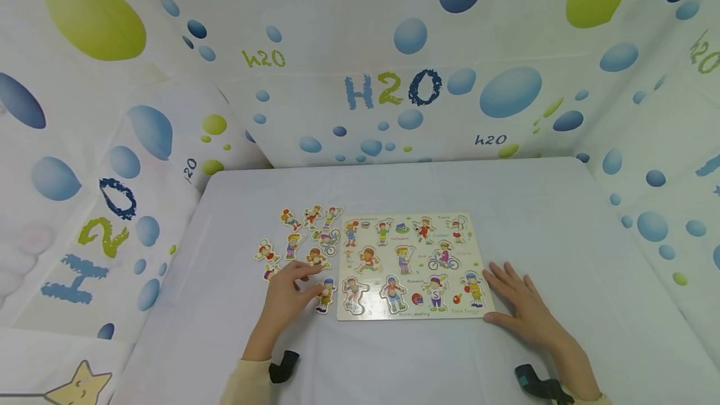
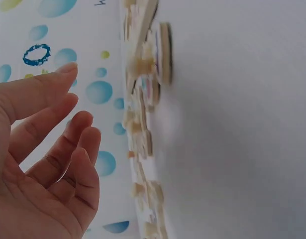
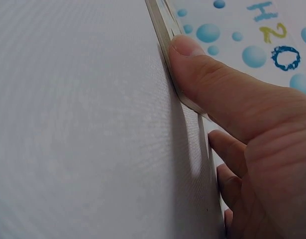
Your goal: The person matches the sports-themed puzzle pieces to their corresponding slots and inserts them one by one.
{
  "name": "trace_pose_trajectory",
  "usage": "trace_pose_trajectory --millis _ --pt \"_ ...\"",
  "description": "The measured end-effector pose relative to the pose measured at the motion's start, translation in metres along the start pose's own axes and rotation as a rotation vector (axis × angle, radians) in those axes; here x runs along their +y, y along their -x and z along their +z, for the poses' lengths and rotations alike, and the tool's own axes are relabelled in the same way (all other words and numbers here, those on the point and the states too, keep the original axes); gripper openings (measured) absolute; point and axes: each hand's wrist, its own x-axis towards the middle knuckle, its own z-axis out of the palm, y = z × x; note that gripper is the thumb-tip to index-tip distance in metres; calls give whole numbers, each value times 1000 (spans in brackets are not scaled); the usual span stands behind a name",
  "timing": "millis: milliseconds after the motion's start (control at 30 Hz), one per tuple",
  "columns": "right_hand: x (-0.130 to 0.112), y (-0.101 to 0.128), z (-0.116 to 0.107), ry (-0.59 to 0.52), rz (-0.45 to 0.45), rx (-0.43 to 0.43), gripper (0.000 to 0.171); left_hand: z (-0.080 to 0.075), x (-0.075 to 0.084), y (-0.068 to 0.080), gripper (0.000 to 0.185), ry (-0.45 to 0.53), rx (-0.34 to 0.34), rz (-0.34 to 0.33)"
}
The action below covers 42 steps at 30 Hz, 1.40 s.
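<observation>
— White cloth covers the table (image 1: 394, 186), and bubble-printed sheets reading "H2O" hang behind and to both sides. What sits on it?

— A wooden puzzle board (image 1: 409, 265) printed with sporting children, near the front edge. Loose figure pieces (image 1: 304, 236) lie in a cluster just left of it.

— Where is the left hand (image 1: 287, 300)?

— Over the near end of that cluster, fingers relaxed and slightly bent. Its fingertips are at one small figure piece (image 1: 325, 296) lying just beside the board's lower left corner. The wrist view shows the fingers spread and holding nothing.

— And the right hand (image 1: 520, 308)?

— Flat on the cloth, fingers straight, at the board's lower right corner. Its thumb (image 3: 202, 74) presses against the board's edge; it grasps nothing.
</observation>
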Motion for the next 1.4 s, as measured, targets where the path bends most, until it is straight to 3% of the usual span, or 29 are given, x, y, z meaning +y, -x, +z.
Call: trace_pose_trajectory --millis 367,667,1400 --pt "0 -1 -1 -21 1 -9 80 4 -12 2 22 57 -65 -45" --pt "1 -1 1 -11 13 -6 81 12 -18 0 24 110 -89 -31" --pt "1 0 1 -13 8 -5 81 19 -23 2 15 82 -141 -21"
